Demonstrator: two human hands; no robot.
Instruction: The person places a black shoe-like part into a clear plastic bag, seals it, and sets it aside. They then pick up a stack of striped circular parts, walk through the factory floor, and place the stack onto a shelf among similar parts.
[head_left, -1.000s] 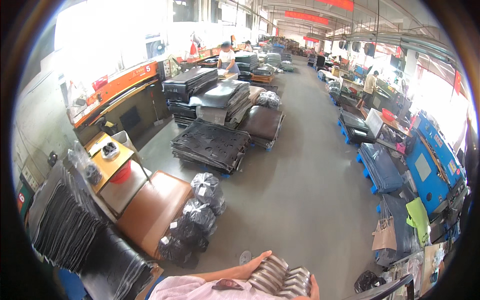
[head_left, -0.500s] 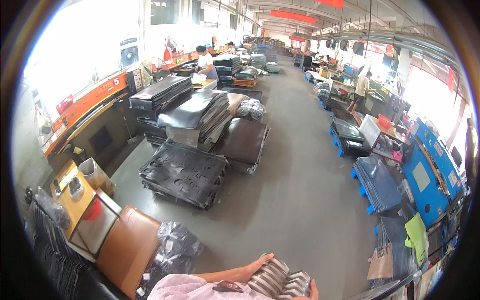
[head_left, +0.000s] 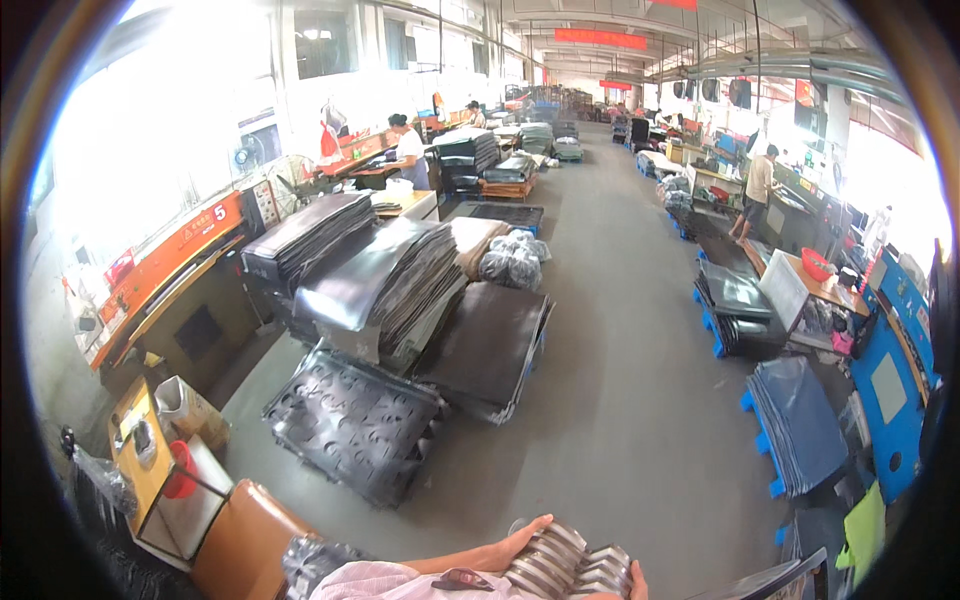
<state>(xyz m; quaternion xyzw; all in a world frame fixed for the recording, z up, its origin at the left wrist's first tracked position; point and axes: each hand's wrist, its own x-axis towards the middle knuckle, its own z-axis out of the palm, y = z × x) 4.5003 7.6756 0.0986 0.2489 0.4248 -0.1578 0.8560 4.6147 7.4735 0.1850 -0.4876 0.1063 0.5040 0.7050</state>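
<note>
Low at the bottom edge, both hands carry a bundle of shiny curved metal pieces (head_left: pixel 548 562), nested in two rows side by side. My left hand (head_left: pixel 522 540) lies along the far left side of the bundle, fingers wrapped over its top end. At the right side my right hand (head_left: pixel 638 582) presses against the pieces; only part of it shows. The lower end of the bundle is cut off by the picture's edge. A light pink sleeve (head_left: pixel 380 582) covers part of my left arm.
Stacked dark sheets (head_left: pixel 350 420) with cut-out shapes lie left of the grey aisle (head_left: pixel 610 400). Blue pallets with a dark blue sheet stack (head_left: pixel 797 425) line the right, beside a blue machine (head_left: pixel 892 400). A brown board (head_left: pixel 240 545) stands near left. One person (head_left: pixel 758 190) works far right, others far left.
My view has moved forward along the aisle and tilted, so the stacks on both sides sit nearer and lower. Both hands still hold the metal pieces.
</note>
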